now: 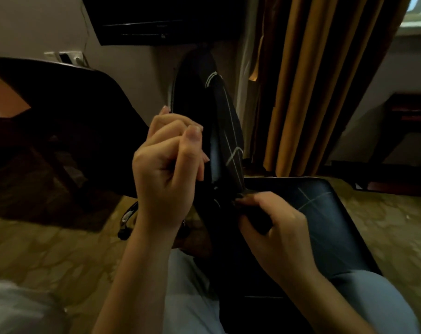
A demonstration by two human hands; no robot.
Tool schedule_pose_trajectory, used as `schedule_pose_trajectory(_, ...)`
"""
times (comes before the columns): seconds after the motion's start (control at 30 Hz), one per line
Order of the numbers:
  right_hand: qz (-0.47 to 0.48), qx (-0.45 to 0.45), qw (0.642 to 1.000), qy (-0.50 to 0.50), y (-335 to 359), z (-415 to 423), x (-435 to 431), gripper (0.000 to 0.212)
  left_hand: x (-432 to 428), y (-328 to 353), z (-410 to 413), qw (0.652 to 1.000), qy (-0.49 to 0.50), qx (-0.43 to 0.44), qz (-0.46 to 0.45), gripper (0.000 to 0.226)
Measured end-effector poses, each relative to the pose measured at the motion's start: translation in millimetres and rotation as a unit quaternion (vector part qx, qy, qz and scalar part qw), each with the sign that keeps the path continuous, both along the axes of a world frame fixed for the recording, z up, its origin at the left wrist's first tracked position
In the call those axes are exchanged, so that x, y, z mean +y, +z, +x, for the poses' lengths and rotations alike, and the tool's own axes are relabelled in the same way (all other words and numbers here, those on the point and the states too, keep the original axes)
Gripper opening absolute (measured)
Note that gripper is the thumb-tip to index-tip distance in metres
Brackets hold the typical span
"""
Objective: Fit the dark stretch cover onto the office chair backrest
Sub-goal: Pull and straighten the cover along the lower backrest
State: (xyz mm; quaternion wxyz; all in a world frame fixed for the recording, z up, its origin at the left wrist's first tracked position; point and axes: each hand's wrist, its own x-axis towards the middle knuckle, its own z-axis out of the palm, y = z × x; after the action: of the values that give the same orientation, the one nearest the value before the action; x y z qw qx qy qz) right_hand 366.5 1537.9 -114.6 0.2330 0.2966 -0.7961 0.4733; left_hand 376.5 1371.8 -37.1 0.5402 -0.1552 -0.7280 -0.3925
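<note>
The office chair backrest (180, 92) stands edge-on in the middle of the view, its light trim showing on the left. A dark stretch cover with thin pale lines (226, 121) wraps its upper part and right side. My left hand (166, 165) grips the cover's edge against the left side of the backrest, fingers curled. Lower down, my right hand (272, 222) pinches a dark fold of the cover near the foot of the backrest. The chair seat (329, 213), in the same dark lined fabric, lies to the right under that hand.
A dark round table (67, 112) stands close on the left. Orange curtains (305, 80) hang behind the chair, a dark screen (156, 18) is on the wall above. Patterned carpet (48, 249) covers the floor. The chair base and a caster (126, 220) show below my left wrist.
</note>
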Motion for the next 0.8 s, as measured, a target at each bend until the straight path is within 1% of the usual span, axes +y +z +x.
schedule_pose_trajectory(0.07,-0.008,0.005,1.0,0.002,-2,0,-3,0.024,-1,1,1,1.0,-0.005,-0.004,0.001,0.048)
schedule_pose_trajectory(0.17,-0.022,-0.01,1.0,-0.009,-23,2,2,0.028,-2,2,1,1.0,-0.011,-0.004,0.001,0.047)
schedule_pose_trajectory(0.23,-0.005,-0.022,0.999,-0.032,-41,5,9,0.029,-1,1,0,1.0,-0.008,-0.002,0.002,0.048)
schedule_pose_trajectory(0.33,0.035,-0.09,0.994,-0.045,-59,7,22,0.033,1,-1,-2,1.0,-0.006,0.007,0.02,0.05)
schedule_pose_trajectory(0.4,0.067,-0.113,0.99,-0.048,-62,5,27,0.032,2,-2,-3,1.0,-0.005,0.011,0.02,0.049)
schedule_pose_trajectory(0.5,0.082,-0.087,0.991,-0.056,-45,0,25,0.028,1,-2,-2,1.0,0.001,0.008,0.01,0.049)
schedule_pose_trajectory(0.67,0.004,0.004,1.0,0.014,11,0,0,0.019,-1,0,-1,1.0,-0.001,-0.001,-0.01,0.05)
schedule_pose_trajectory(0.8,-0.013,0.01,1.0,0.02,7,-2,-7,0.022,-4,1,0,1.0,-0.006,-0.008,-0.012,0.05)
